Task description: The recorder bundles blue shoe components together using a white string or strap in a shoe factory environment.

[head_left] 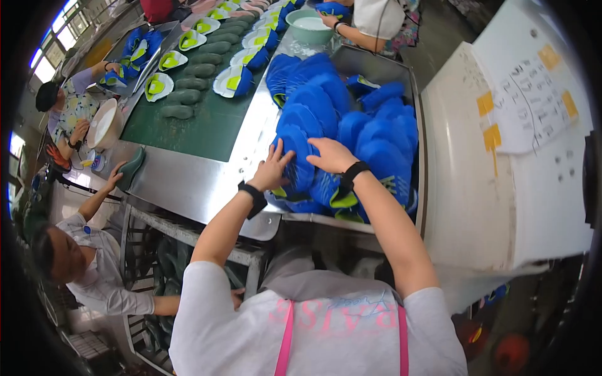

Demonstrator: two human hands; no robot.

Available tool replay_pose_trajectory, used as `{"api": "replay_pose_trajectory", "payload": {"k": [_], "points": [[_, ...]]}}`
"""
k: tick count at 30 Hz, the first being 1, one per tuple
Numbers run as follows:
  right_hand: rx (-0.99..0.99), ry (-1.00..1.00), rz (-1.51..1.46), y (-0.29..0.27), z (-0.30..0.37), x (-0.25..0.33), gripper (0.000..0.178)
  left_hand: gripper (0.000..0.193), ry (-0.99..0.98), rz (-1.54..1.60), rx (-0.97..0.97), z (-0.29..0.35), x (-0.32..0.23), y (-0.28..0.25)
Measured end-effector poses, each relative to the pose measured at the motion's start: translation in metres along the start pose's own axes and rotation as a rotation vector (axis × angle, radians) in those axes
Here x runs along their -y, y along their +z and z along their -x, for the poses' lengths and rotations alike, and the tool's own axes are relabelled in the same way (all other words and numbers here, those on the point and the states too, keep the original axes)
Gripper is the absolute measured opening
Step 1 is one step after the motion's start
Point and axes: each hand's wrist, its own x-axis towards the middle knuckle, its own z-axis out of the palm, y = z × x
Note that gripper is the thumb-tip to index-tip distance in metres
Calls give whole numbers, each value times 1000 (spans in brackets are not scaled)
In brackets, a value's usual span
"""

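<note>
Blue shoe uppers (293,149) with bright yellow-green linings lie overlapped in rows. My left hand (271,170) rests on the left side of the nearest upper, its fingers spread. Against that upper's right edge lies my right hand (333,155), thumb and fingers apart. Both hands touch the same piece, and neither is closed round it. Several more uppers (384,156) with pale lacing fill the metal tray (419,125) to the right. The undersides of the uppers beneath my hands are hidden.
A green conveyor belt (213,128) carries dark green shoe lasts (182,97) and white-and-yellow-green uppers (159,87). A white machine panel (467,207) stands right. Co-workers sit left, one holding a last (131,169); another works beyond the green basin (308,26).
</note>
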Motion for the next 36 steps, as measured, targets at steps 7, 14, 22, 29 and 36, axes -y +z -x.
{"api": "replay_pose_trajectory", "payload": {"k": [7, 14, 22, 29, 36], "points": [[-88, -15, -544, -18, 197, 129, 34, 59, 96, 143, 31, 10, 31, 9], [-385, 502, -785, 128, 458, 151, 36, 25, 467, 252, -356, 8, -141, -39], [-890, 1060, -741, 250, 611, 253, 37, 21, 1577, 501, 291, 187, -525, 58], [-1433, 1440, -703, 305, 713, 321, 28, 47, 1711, 227, 524, 260, -628, 197], [-2522, 1639, -524, 289, 917, 304, 29, 56, 1338, 220, 584, 218, -734, 303]]}}
